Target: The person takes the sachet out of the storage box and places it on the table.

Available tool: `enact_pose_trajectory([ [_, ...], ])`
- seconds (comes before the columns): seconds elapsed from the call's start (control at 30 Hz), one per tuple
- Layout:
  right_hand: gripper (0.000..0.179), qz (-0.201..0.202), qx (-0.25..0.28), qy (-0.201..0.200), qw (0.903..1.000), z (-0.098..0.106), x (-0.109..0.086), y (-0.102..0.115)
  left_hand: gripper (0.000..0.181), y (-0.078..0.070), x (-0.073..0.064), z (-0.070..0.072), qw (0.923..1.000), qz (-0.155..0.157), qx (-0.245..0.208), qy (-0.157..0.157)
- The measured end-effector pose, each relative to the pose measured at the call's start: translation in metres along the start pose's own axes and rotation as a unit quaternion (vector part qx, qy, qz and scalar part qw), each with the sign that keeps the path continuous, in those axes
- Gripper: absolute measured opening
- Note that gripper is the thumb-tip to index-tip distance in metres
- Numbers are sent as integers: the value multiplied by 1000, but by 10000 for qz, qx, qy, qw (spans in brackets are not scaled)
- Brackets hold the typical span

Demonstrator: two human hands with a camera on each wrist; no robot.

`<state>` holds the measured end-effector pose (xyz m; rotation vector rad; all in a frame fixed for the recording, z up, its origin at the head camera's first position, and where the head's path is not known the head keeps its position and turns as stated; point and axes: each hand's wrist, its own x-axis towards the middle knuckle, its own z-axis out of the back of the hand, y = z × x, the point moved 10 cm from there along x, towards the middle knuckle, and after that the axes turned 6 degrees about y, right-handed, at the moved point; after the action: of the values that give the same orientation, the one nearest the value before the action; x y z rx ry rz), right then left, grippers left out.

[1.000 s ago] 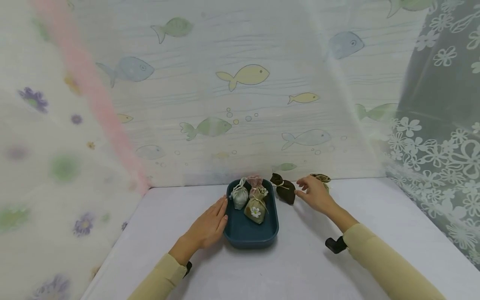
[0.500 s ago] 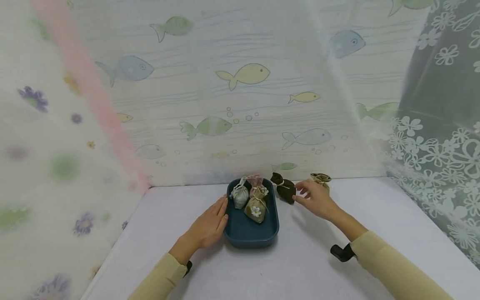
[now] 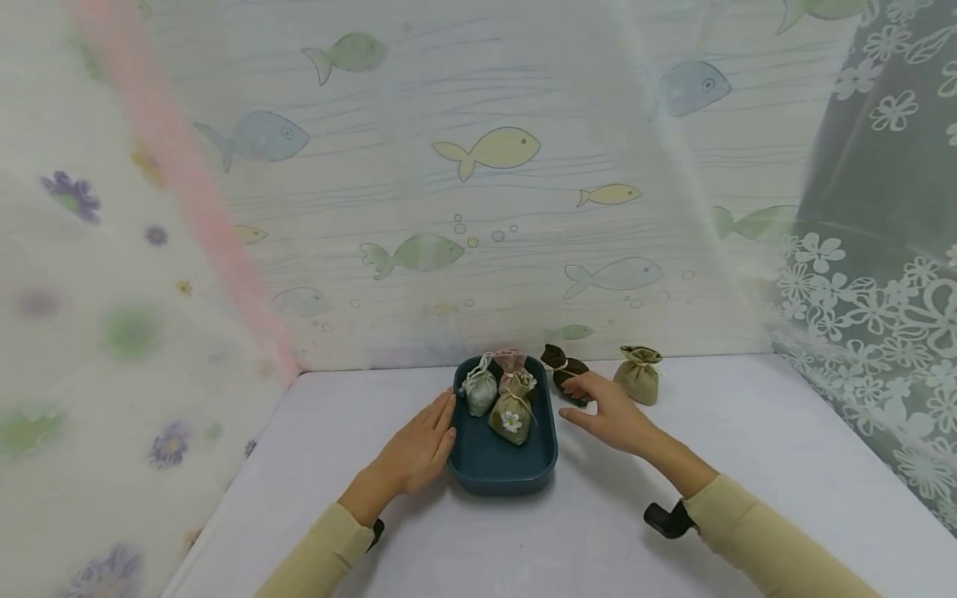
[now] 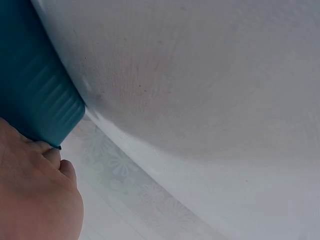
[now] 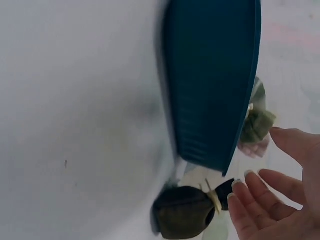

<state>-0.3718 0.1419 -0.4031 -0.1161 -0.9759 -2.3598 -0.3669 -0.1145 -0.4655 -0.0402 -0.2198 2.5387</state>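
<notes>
My left hand (image 3: pixel 414 444) rests with straight fingers along the left side of a dark blue tray (image 3: pixel 501 483). The tray holds a pale grey drawstring pouch (image 3: pixel 479 392), a pink pouch (image 3: pixel 510 360) and an olive pouch (image 3: pixel 505 409) with a white flower. Just right of the tray lies a dark brown pouch (image 3: pixel 554 357) tied with a light cord, partly covered by my right hand (image 3: pixel 616 418). In the right wrist view, that hand's fingers are spread and loosely bent, fingertips near the neck of the brown pouch (image 5: pixel 182 212), holding nothing.
A greenish-tan pouch (image 3: pixel 639 382) stands upright on the white tabletop (image 3: pixel 583 531) behind the right hand. A fish-print curtain (image 3: pixel 486 208) hangs along the back edge, with flowered curtains (image 3: pixel 134 349) at the left and lace at the right.
My right hand has moved left from beside the brown pouch to over its front, uncovering the greenish-tan pouch. The left hand and tray have stayed in place.
</notes>
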Motion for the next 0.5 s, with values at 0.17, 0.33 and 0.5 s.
enact_pose_trajectory([
  [0.17,42,-23,147,87,9999,-12,7,5,59,0,0,1,9999,-35,-128,-29],
  [0.33,50,-132,210,88,9997,-23,17,8,60,4,2,-3,10000,35,1,57],
  [0.5,57,-230,390,18,9990,-29,29,11,60,5,3,-6,10000,68,55,45],
])
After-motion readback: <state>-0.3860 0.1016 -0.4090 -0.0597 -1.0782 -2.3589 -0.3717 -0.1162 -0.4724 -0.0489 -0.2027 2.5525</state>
